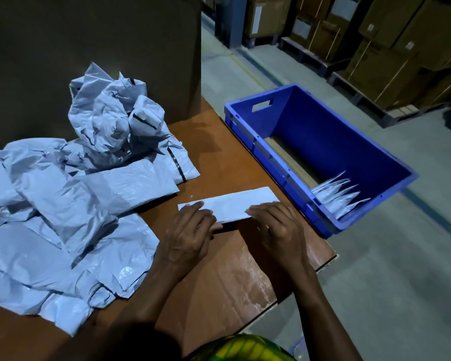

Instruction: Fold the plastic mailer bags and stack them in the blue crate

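Your left hand (190,230) and right hand (277,225) press with flat fingers on the folded mailer (232,201), gripping nothing. It lies across the worktop (232,269), long axis pointing right toward the blue crate (336,142), nearest your right hand.

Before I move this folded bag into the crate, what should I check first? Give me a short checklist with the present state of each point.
1. The folded bag lies as a flat, narrow strip on the table: ok.
2. Both hands are on the strip, the left hand and the right hand: ok.
3. The pinch is firm enough for lifting: cannot tell, because the fingers hide the near edge.
4. There is free room in the blue crate: ok. The stacked bags fill only its near corner.
5. The way from the strip to the crate is free: ok. Nothing lies between them.
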Action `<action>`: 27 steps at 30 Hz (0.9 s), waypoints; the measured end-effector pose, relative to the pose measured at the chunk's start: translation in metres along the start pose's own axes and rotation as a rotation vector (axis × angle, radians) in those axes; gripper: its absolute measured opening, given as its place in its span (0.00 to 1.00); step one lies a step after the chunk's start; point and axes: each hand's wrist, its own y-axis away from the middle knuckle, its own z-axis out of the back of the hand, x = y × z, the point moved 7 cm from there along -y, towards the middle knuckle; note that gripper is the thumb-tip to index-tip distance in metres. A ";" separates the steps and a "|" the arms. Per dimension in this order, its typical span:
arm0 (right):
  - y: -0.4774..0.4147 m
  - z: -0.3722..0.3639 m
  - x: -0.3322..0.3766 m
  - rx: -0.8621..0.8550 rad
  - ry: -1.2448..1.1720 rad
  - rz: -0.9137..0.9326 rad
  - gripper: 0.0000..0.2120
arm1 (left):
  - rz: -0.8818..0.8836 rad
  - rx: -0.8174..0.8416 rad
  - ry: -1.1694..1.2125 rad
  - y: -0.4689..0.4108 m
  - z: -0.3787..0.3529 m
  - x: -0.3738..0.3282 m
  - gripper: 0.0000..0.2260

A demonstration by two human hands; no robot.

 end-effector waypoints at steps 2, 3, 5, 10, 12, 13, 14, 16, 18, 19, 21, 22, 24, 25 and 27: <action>-0.010 0.009 0.001 -0.039 0.003 0.012 0.14 | -0.001 0.012 0.002 -0.005 0.005 0.003 0.07; -0.014 0.014 0.002 -0.052 0.009 0.024 0.11 | 0.009 -0.001 -0.001 -0.007 0.010 0.006 0.06; -0.023 0.022 0.005 -0.070 0.027 0.043 0.09 | 0.042 -0.036 -0.014 -0.014 0.018 0.010 0.05; -0.041 0.040 0.003 -0.084 0.038 0.046 0.10 | 0.092 -0.068 -0.029 -0.037 0.038 0.017 0.06; -0.048 0.050 0.003 -0.080 0.016 0.051 0.09 | 0.116 -0.095 -0.030 -0.046 0.050 0.020 0.11; -0.051 0.055 0.003 -0.084 0.012 0.056 0.09 | 0.119 -0.124 -0.024 -0.050 0.056 0.019 0.12; -0.053 0.060 0.003 -0.096 0.011 0.065 0.09 | 0.118 -0.159 -0.018 -0.054 0.061 0.018 0.11; -0.061 0.071 -0.003 -0.132 0.023 0.068 0.09 | 0.103 -0.198 0.004 -0.066 0.065 0.014 0.07; -0.070 0.084 -0.014 -0.180 0.051 0.048 0.09 | 0.087 -0.206 0.026 -0.082 0.061 0.006 0.03; -0.074 0.092 -0.021 -0.209 0.062 0.034 0.08 | 0.088 -0.205 0.034 -0.091 0.057 0.002 0.02; -0.080 0.108 -0.038 -0.273 0.083 0.020 0.07 | 0.082 -0.212 0.056 -0.111 0.048 -0.011 0.05; -0.083 0.117 -0.048 -0.304 0.097 0.021 0.06 | 0.070 -0.220 0.066 -0.123 0.042 -0.018 0.06; -0.087 0.132 -0.074 -0.346 0.140 0.018 0.04 | 0.037 -0.219 0.085 -0.149 0.023 -0.031 0.07; -0.088 0.138 -0.089 -0.356 0.150 0.005 0.05 | 0.027 -0.213 0.100 -0.163 0.010 -0.038 0.07; -0.091 0.149 -0.127 -0.365 0.150 -0.033 0.14 | 0.018 -0.199 0.130 -0.191 -0.018 -0.054 0.07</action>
